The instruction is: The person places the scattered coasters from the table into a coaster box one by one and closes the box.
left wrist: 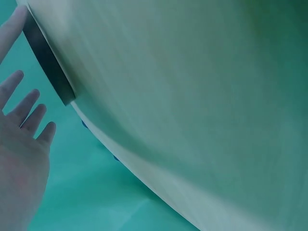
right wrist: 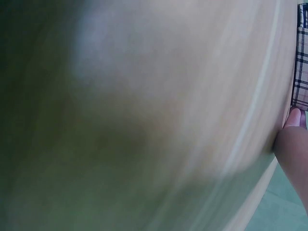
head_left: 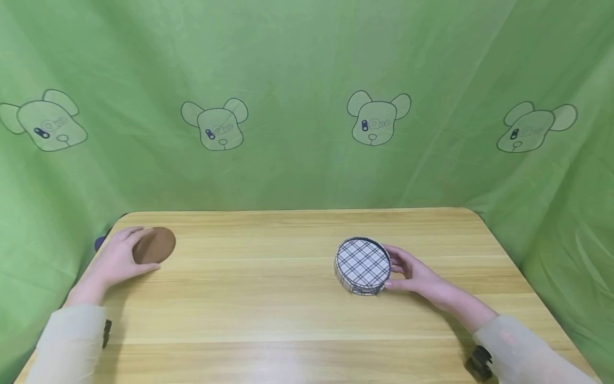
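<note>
On the far left of the table lies a brown round disc [head_left: 160,244], its dark side wall showing edge-on in the left wrist view. My left hand [head_left: 117,256] reaches round its left part, thumb along the near edge and fingers over the far edge. In the left wrist view those fingers [left wrist: 30,107] are spread and fairly straight, while the thumb tip is right at the disc's side. Right of centre stands a round plaid box [head_left: 363,262], white with dark lines. My right hand [head_left: 414,274] grips its right side, thumb in front and fingers curled behind, partly hidden.
The wood-grain table [head_left: 249,314] has rounded far corners. A green curtain [head_left: 297,176] printed with bear heads surrounds its back and sides. Something dark blue [head_left: 99,243] shows at the left table edge behind my left hand.
</note>
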### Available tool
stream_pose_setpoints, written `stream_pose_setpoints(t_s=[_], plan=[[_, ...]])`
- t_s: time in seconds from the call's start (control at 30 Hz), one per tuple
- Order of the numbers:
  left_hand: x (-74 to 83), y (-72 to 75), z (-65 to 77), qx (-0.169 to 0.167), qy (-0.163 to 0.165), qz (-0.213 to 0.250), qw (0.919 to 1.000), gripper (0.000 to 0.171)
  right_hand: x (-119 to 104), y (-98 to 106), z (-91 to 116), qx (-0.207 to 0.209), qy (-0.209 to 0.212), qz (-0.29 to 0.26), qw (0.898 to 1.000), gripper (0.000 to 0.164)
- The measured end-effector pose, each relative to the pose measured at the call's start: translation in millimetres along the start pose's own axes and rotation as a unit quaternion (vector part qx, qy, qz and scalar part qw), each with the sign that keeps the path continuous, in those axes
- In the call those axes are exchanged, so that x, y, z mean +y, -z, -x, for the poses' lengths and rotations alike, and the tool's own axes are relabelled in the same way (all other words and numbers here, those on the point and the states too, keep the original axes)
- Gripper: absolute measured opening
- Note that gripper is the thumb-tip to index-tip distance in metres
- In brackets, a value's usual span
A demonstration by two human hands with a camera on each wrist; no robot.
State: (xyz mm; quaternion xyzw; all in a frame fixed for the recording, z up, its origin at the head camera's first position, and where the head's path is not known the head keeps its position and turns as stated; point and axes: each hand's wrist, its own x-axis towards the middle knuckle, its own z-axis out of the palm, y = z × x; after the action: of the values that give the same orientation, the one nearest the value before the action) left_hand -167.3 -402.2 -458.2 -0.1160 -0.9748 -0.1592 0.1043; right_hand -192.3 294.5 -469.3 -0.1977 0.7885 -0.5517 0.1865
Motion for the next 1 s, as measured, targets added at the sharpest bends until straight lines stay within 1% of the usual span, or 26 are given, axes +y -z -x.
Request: stream_pose_setpoints(t_s=[0.13,0.3,0.47,0.6,0.7,0.83,1.0], plan=[[-3.1,1.9,0.7,0.001,0.014,0.008,0.9999,0.094,0,0,0,0.0,-0.005,0.003,1.0,0.092],[-9.2,2.1,0.4,-0.013,0.036,0.033,0.9987,0.099,0,0,-1,0.001,-0.002,0.002,1.0,0.091],[-11.9,1.8,1.0,-0.026,0.046,0.047,0.9975,0.101,-1,0,-1,0.001,-0.006,0.003,1.0,0.092],[-12.8,0.9,-1.8,-0.049,0.07,0.051,0.995,0.108,-2,0,0,0.002,-0.01,0.003,1.0,0.093],[-12.7,1.0,-4.1,-0.071,0.09,0.061,0.9915,0.113,-2,0,0,0.0,-0.007,0.001,1.0,0.092],[-13.0,0.6,-6.3,-0.092,0.094,0.075,0.9885,0.116,-2,0,-1,-0.001,-0.004,-0.001,1.0,0.092],[-13.6,-0.6,-6.8,-0.095,0.091,0.077,0.9883,0.114,-1,1,-1,-0.002,-0.003,0.0,1.0,0.092]])
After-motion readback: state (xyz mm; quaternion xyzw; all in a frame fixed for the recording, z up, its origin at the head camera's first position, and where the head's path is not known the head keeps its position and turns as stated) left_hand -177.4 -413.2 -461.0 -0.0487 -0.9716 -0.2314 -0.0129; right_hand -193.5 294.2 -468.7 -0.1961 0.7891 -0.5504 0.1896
